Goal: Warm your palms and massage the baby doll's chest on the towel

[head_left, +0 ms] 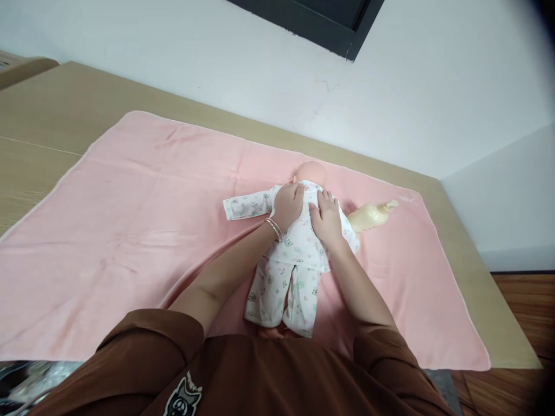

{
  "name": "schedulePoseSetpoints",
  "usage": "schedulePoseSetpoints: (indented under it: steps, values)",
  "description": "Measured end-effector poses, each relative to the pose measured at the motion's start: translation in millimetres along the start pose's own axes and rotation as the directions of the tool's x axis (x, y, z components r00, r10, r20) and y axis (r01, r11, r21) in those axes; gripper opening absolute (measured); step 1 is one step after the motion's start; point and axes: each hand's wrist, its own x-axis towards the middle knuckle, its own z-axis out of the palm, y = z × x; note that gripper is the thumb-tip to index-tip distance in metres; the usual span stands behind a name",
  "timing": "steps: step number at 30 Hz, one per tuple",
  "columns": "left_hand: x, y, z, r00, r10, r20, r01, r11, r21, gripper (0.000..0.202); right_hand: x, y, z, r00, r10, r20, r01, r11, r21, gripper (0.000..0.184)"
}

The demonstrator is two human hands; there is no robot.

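Note:
A bald baby doll [311,172] lies on a pink blanket [151,190], head away from me. It wears a white printed top [299,245] and matching trousers [271,289]. No face shows on it. My left hand [288,205], a bracelet [275,229] on its wrist, is curled closed over the top near the doll's left-side shoulder; its fingertips are hidden. On the other side of the chest area, my right hand [326,218] lies on the top, thumb apart from the fingers. One sleeve [247,205] stretches out to the left.
To the right of the doll, a cream-coloured bottle [370,217] with a narrow tip lies on its side on the blanket. Under the blanket is a light wooden table [489,312]. A white wall [390,104] with a dark frame [329,29] rises behind it.

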Motion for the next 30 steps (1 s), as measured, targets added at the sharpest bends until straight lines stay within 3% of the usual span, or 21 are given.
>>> schedulePoseSetpoints:
  steps: [4,7,10,14,20,25,30]
  values:
    - [0.6,-3.3,1.2,0.999,-0.04,-0.001,0.04,0.994,-0.098,0.039,5.7,-16.9,3.1,0.994,-0.082,0.074,0.088,0.993,-0.078,0.055]
    - [2.5,-4.8,0.9,0.997,-0.078,-0.008,0.076,0.986,-0.151,0.041,-9.3,-23.1,5.2,0.996,-0.085,0.023,0.087,0.995,-0.056,0.053]
    - [3.2,-5.0,0.5,0.997,-0.081,-0.015,0.079,0.992,-0.101,0.041,-23.5,-19.4,5.0,0.999,-0.032,-0.036,0.032,0.999,0.008,0.053]
    - [1.3,-5.4,1.7,1.0,-0.005,-0.006,0.005,0.999,0.036,0.026,-18.0,-8.2,4.0,0.997,0.052,-0.06,-0.049,0.997,0.053,0.054]
    - [-1.1,-8.7,4.3,0.997,0.075,-0.003,-0.072,0.973,0.221,0.025,11.8,1.5,4.7,0.986,0.098,-0.133,-0.094,0.995,0.037,0.044]
    - [-0.8,-13.4,2.0,0.988,0.131,0.08,-0.147,0.955,0.257,0.025,23.6,6.6,8.8,0.968,0.186,-0.169,-0.185,0.982,0.025,0.041]
    - [0.1,-18.9,-2.1,0.963,0.208,0.171,-0.247,0.937,0.248,0.028,23.7,10.1,13.7,0.974,0.153,-0.169,-0.152,0.988,0.015,0.039]
